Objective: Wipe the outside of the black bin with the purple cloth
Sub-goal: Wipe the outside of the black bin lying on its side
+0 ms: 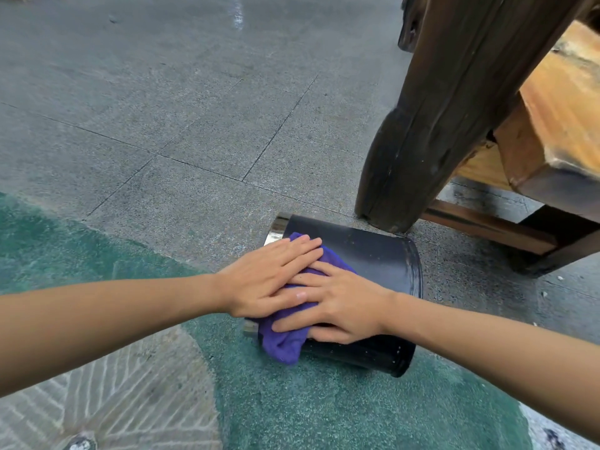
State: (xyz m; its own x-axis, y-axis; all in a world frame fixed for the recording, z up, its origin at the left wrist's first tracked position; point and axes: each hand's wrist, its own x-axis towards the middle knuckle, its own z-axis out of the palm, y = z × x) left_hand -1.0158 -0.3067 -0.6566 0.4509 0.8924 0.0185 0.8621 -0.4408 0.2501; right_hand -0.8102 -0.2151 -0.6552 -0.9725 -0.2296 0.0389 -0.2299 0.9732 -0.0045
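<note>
Both grips flat, fingers spread, neither closed round anything: left hand and right hand overlap, pressing purple cloth onto black bin. Cloth soft, rumpled, one fold hanging over bin's near side. Bin cylindrical, smooth, dust-specked, lying on its side with shiny metal rim leftward, partly on fuzzy green rug, partly on speckled stone floor, beside dark wooden leg.

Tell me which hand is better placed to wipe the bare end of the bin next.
The right hand, probably: it lies on the purple cloth nearest the black bin's uncovered end.
</note>
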